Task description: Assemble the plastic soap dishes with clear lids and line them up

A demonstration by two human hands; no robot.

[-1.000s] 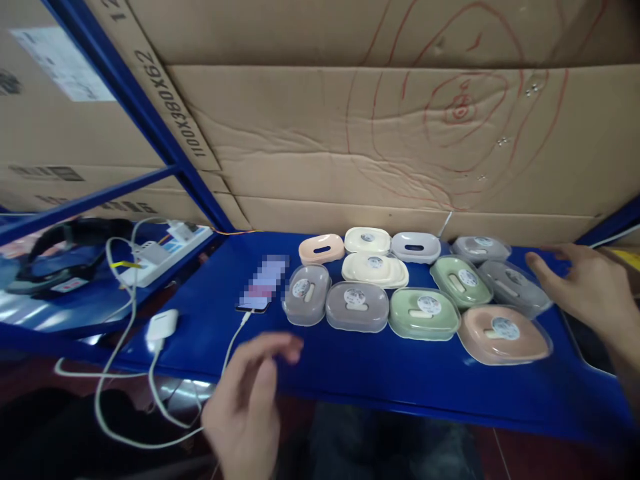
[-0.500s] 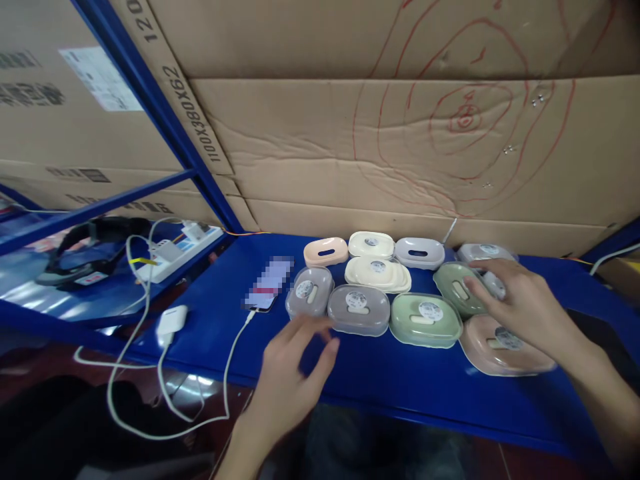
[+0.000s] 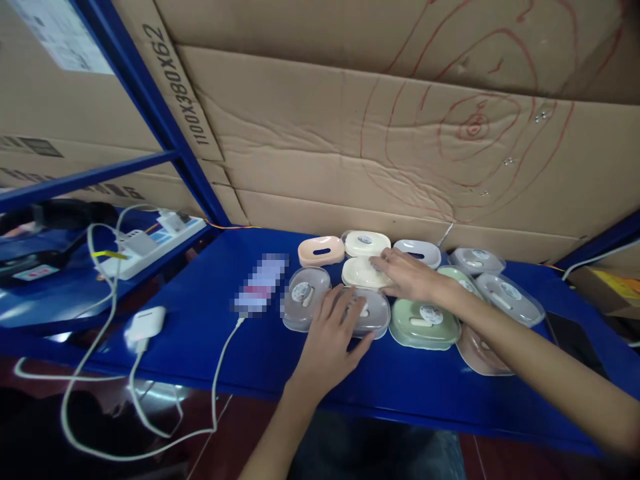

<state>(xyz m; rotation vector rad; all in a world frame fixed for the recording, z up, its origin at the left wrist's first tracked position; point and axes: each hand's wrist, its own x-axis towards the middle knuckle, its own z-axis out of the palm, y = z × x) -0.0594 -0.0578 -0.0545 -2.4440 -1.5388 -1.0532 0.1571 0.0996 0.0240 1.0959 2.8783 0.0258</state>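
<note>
Our left hand (image 3: 333, 340) lies flat, fingers spread, on the grey lidded plastic case (image 3: 367, 311). Behind that case, our right hand (image 3: 407, 277) touches the cream oval case (image 3: 359, 272), fingers extended. Neither case is lifted yet.

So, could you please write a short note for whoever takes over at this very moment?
Left hand: flat on the grey soap box in the front row, fingers spread, not gripping.
Right hand: reaching across the group, fingertips on the cream soap box in the middle row; nothing lifted.
Boxes: all sit clustered on the blue shelf, pink, cream and grey at the back, green soap box in front beside the grey one.
Also there: a phone on its cable, left of the boxes.
Done: nothing lifted out of the cluster.
Left: both touched boxes lie closed.
</note>
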